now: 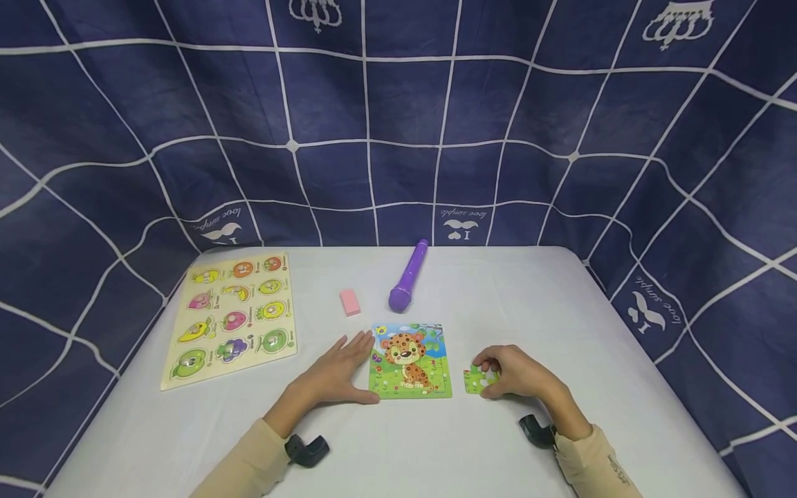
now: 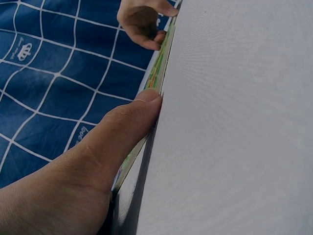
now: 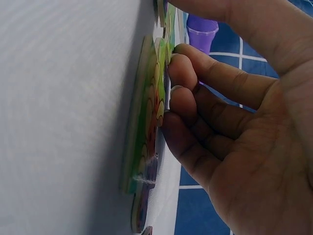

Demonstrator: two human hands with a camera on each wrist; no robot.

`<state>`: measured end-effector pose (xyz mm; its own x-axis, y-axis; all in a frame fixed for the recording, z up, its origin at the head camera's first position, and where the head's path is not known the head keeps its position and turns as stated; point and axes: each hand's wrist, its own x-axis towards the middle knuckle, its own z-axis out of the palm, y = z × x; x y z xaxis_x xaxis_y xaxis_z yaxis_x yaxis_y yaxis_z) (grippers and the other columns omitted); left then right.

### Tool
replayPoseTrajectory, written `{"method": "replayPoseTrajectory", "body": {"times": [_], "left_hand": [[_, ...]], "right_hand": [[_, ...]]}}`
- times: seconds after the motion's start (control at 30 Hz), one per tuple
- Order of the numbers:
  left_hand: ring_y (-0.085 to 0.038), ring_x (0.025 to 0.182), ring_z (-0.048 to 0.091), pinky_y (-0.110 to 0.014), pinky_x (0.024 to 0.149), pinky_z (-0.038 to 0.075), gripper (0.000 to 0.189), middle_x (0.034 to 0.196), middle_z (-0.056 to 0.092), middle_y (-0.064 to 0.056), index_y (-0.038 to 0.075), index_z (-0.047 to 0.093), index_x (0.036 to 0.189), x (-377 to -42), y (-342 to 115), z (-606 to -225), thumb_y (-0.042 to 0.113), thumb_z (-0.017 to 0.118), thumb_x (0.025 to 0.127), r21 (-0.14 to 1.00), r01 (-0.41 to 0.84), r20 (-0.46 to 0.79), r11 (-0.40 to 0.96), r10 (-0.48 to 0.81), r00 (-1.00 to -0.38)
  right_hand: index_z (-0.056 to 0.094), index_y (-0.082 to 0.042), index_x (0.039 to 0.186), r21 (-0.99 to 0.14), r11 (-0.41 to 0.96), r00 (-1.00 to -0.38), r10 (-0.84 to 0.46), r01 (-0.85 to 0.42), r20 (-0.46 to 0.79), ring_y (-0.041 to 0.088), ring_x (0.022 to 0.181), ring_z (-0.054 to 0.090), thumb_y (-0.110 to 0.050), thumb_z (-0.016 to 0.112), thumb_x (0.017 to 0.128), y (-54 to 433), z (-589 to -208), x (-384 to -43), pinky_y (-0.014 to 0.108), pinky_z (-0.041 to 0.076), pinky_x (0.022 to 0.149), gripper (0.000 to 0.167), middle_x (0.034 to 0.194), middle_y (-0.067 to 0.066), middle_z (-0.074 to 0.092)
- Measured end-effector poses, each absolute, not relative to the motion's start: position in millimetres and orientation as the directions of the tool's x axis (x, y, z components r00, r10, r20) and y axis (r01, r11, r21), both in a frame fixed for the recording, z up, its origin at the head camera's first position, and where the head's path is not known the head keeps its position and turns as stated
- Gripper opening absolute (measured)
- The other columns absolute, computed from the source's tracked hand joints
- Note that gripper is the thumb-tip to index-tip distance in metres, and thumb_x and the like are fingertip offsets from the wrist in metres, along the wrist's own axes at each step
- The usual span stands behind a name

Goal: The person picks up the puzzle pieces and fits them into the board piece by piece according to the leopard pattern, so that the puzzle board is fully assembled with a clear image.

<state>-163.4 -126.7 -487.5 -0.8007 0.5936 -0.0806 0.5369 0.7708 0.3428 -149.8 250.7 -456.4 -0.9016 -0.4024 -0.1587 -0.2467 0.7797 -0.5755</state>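
Observation:
A square jigsaw puzzle (image 1: 411, 360) with a cartoon leopard on green grass lies on the white table. My left hand (image 1: 339, 366) rests along its left side, fingers fairly straight, thumb at the lower left corner. In the left wrist view that thumb (image 2: 129, 117) lies against the puzzle's edge. To the right of the puzzle, my right hand (image 1: 513, 373) pinches a green puzzle piece (image 1: 476, 379) with white flecks between curled fingers and thumb. Seen from the right wrist, the fingertips (image 3: 183, 71) meet the edge of the green piece (image 3: 162, 63).
A wooden fruit peg board (image 1: 233, 318) lies at the left. Behind the puzzle are a pink block (image 1: 350, 302) and a purple toy microphone (image 1: 409, 275). A dark blue gridded curtain (image 1: 398, 173) borders the table's back and sides.

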Motion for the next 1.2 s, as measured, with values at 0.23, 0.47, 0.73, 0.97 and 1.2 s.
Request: {"method": "replayPoseTrajectory", "body": {"times": [0.23, 0.47, 0.73, 0.97, 1.2], "left_hand": [[-0.024, 0.153, 0.015, -0.047, 0.126, 0.013, 0.118, 0.164, 0.017, -0.008, 0.005, 0.023, 0.154, -163.1, -125.8, -487.5, 0.078, 0.062, 0.071, 0.343, 0.535, -0.084, 0.772, 0.592, -0.801], [-0.025, 0.153, 0.015, -0.048, 0.126, 0.012, 0.117, 0.164, 0.017, -0.008, 0.004, 0.023, 0.154, -161.7, -125.9, -485.9, 0.077, 0.063, 0.072, 0.356, 0.534, -0.078, 0.767, 0.594, -0.8], [-0.025, 0.153, 0.015, -0.048, 0.126, 0.012, 0.117, 0.163, 0.017, -0.009, 0.004, 0.023, 0.154, -161.7, -125.9, -486.1, 0.077, 0.063, 0.072, 0.355, 0.535, -0.069, 0.766, 0.593, -0.803], [-0.024, 0.153, 0.015, -0.047, 0.126, 0.012, 0.118, 0.164, 0.017, -0.007, 0.005, 0.024, 0.154, -163.7, -126.2, -487.4, 0.079, 0.063, 0.07, 0.338, 0.529, -0.078, 0.778, 0.583, -0.809], [-0.023, 0.153, 0.014, -0.046, 0.126, 0.012, 0.119, 0.164, 0.016, -0.007, 0.005, 0.022, 0.154, -164.5, -125.0, -489.7, 0.08, 0.062, 0.07, 0.326, 0.525, -0.083, 0.786, 0.577, -0.812]], "right_hand": [[0.07, -0.008, 0.104, -0.564, 0.795, -0.921, -0.362, -0.225, -0.143, 0.011, 0.081, 0.054, -0.015, 0.091, 0.06, 252.0, -455.8, -150.8, 0.018, 0.048, 0.068, 0.05, 0.088, -0.005, 0.063], [0.07, -0.007, 0.105, -0.559, 0.795, -0.922, -0.366, -0.236, -0.131, 0.011, 0.081, 0.054, -0.016, 0.091, 0.061, 253.6, -455.7, -151.3, 0.019, 0.048, 0.068, 0.05, 0.088, -0.005, 0.063], [0.07, -0.007, 0.106, -0.544, 0.806, -0.926, -0.354, -0.233, -0.128, 0.011, 0.081, 0.054, -0.016, 0.09, 0.061, 251.9, -454.0, -152.6, 0.02, 0.048, 0.069, 0.05, 0.088, -0.005, 0.063], [0.07, -0.007, 0.106, -0.54, 0.809, -0.935, -0.338, -0.23, -0.108, 0.011, 0.081, 0.054, -0.018, 0.09, 0.062, 248.6, -455.4, -153.2, 0.02, 0.048, 0.069, 0.05, 0.089, -0.005, 0.064], [0.07, -0.007, 0.104, -0.528, 0.812, -0.936, -0.341, -0.248, -0.085, 0.01, 0.08, 0.054, -0.018, 0.091, 0.061, 243.7, -453.5, -153.9, 0.02, 0.048, 0.069, 0.049, 0.088, -0.006, 0.064]]}}
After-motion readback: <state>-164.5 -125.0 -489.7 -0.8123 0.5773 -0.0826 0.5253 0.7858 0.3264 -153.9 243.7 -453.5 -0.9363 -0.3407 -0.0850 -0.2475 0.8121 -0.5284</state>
